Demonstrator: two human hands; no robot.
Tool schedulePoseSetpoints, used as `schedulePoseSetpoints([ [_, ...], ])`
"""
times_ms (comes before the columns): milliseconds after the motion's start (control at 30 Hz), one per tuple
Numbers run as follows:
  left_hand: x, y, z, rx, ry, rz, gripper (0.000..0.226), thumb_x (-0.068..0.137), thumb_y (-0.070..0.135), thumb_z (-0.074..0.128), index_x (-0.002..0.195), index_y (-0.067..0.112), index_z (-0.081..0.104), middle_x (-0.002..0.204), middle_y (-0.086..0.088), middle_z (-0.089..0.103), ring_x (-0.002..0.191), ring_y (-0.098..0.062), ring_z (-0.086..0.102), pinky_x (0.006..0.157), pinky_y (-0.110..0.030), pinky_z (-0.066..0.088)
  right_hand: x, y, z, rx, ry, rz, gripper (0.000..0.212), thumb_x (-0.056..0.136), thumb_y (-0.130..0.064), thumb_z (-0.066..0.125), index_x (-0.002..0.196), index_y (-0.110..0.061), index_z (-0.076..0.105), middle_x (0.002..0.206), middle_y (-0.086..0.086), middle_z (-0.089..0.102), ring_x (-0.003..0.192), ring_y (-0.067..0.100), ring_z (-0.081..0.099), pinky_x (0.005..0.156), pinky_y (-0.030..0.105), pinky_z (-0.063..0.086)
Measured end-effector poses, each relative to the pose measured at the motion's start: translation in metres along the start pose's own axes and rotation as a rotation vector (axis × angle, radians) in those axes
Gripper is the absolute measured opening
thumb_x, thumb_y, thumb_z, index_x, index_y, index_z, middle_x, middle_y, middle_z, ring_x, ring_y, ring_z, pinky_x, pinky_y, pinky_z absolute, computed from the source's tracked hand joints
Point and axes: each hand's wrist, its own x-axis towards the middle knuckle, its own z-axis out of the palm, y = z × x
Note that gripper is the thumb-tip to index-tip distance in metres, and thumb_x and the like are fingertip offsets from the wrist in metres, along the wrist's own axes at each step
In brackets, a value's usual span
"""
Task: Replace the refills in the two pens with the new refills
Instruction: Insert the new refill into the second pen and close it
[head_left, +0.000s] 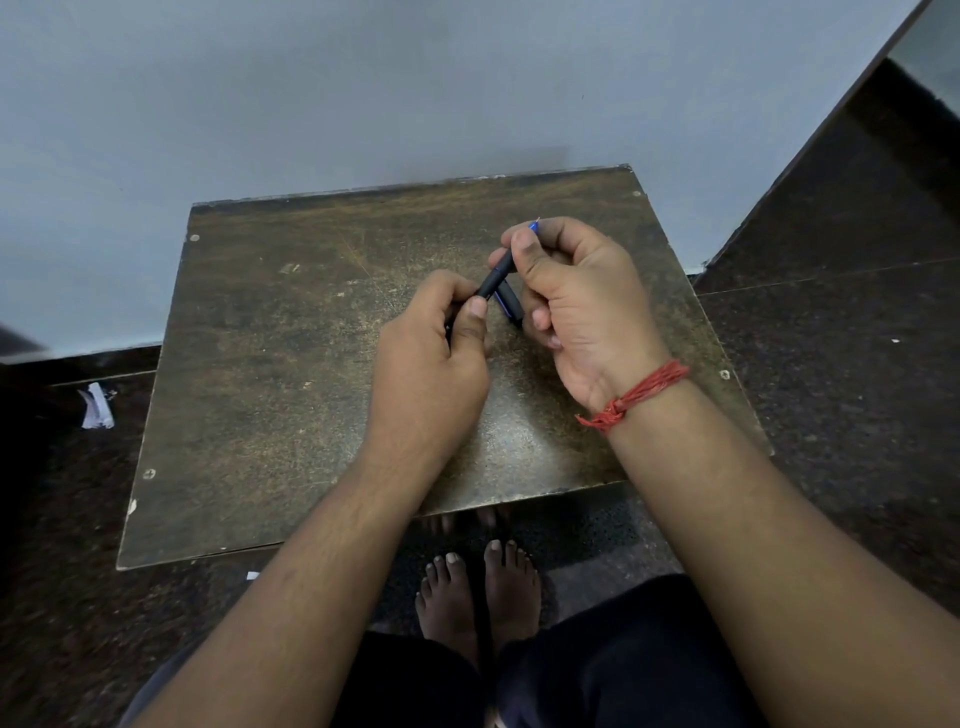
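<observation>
Black pen (496, 275) held tilted above the table; second pen (510, 304) lying beneath it.

pen (497, 274) ends hidden in hands (576, 296)

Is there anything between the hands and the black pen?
No. Both hands already hold the black pen: the left hand pinches its lower end, and the right hand pinches its upper end, where a blue tip pokes out. A second dark piece lies under them on the table.
</observation>
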Motion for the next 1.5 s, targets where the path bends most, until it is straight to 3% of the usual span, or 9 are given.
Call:
schedulePoseSetpoints([
  [67,0.0,-0.001,0.0,0.001,0.017,-0.014,0.01,0.1,0.016,0.051,0.092,0.015,0.058,0.07,0.0,0.062,0.061,-0.005,0.052,0.055,-0.017,0.038,0.001,0.001,-0.003,-0.2,0.057,-0.106,0.009,0.099,-0.016,0.06,0.1,-0.009,0.064,0.082,0.005,0.068,0.042,0.004,0.045,0.039,0.018,0.035],
  [167,0.003,-0.002,-0.002,-0.01,0.064,-0.053,0.011,0.102,0.017,0.05,0.092,0.019,0.056,0.07,0.006,0.06,0.063,-0.001,0.054,0.056,-0.012,0.038,0.006,0.001,-0.013,-0.759,0.138,-0.294,0.007,0.094,-0.027,0.065,0.1,-0.022,0.066,0.089,-0.008,0.067,0.075,0.001,0.061,0.064,0.016,0.047],
  [333,0.005,-0.004,-0.004,-0.028,0.101,-0.109,0.012,0.102,0.018,0.048,0.095,0.016,0.057,0.072,0.006,0.06,0.059,0.001,0.049,0.054,-0.012,0.034,0.0,0.003,-0.007,-1.413,0.019,-0.287,0.018,0.091,-0.039,0.066,0.102,-0.025,0.06,0.098,-0.006,0.064,0.09,0.018,0.062,0.072,0.033,0.05],
  [533,0.004,0.0,-0.005,-0.048,0.108,-0.133,0.013,0.103,0.017,0.047,0.093,0.015,0.056,0.07,0.007,0.059,0.059,0.003,0.05,0.056,-0.009,0.036,-0.004,0.003,0.002,-1.584,-0.045,-0.286,0.029,0.095,-0.034,0.06,0.121,-0.021,0.055,0.118,0.001,0.062,0.103,0.025,0.063,0.073,0.035,0.046],
  [700,0.004,0.002,-0.006,-0.042,0.109,-0.13,0.014,0.103,0.017,0.047,0.093,0.017,0.055,0.07,0.008,0.058,0.06,0.005,0.051,0.058,-0.008,0.038,0.002,0.005,0.0,-1.292,-0.012,-0.24,0.02,0.095,-0.027,0.057,0.113,-0.022,0.064,0.111,-0.002,0.053,0.091,0.016,0.059,0.078,0.035,0.051],
  [800,0.004,0.002,-0.006,-0.041,0.106,-0.13,0.014,0.103,0.018,0.047,0.093,0.018,0.055,0.07,0.008,0.058,0.061,0.005,0.051,0.058,-0.008,0.037,0.007,0.006,-0.004,-0.953,0.047,-0.184,0.011,0.09,-0.021,0.061,0.099,-0.024,0.066,0.094,-0.006,0.055,0.073,0.003,0.052,0.065,0.025,0.043],
  [900,0.004,0.002,-0.005,-0.04,0.095,-0.125,0.014,0.103,0.018,0.047,0.093,0.018,0.055,0.069,0.008,0.058,0.059,0.004,0.05,0.055,-0.009,0.036,0.007,0.003,-0.007,-0.529,0.134,-0.116,0.004,0.087,-0.015,0.065,0.09,-0.017,0.063,0.083,-0.002,0.062,0.062,0.012,0.056,0.054,0.027,0.047],
  [1033,0.003,0.002,-0.004,-0.018,0.059,-0.11,0.013,0.103,0.019,0.048,0.093,0.019,0.056,0.069,0.009,0.06,0.062,0.005,0.052,0.056,-0.009,0.036,0.007,-0.003,-0.012,-0.114,0.184,0.005,0.012,0.092,-0.011,0.064,0.102,-0.015,0.058,0.09,0.007,0.063,0.046,0.011,0.049,0.038,0.019,0.03],
  [1500,-0.001,0.004,-0.003,0.03,-0.055,-0.05,0.012,0.1,0.017,0.053,0.093,0.022,0.06,0.07,0.007,0.064,0.064,-0.001,0.055,0.056,-0.012,0.038,0.01,-0.01,-0.019,0.009,0.209,-0.101,0.028,0.096,-0.005,0.053,0.12,-0.012,0.064,0.089,0.007,0.067,0.047,0.012,0.045,0.038,0.019,0.025],
])
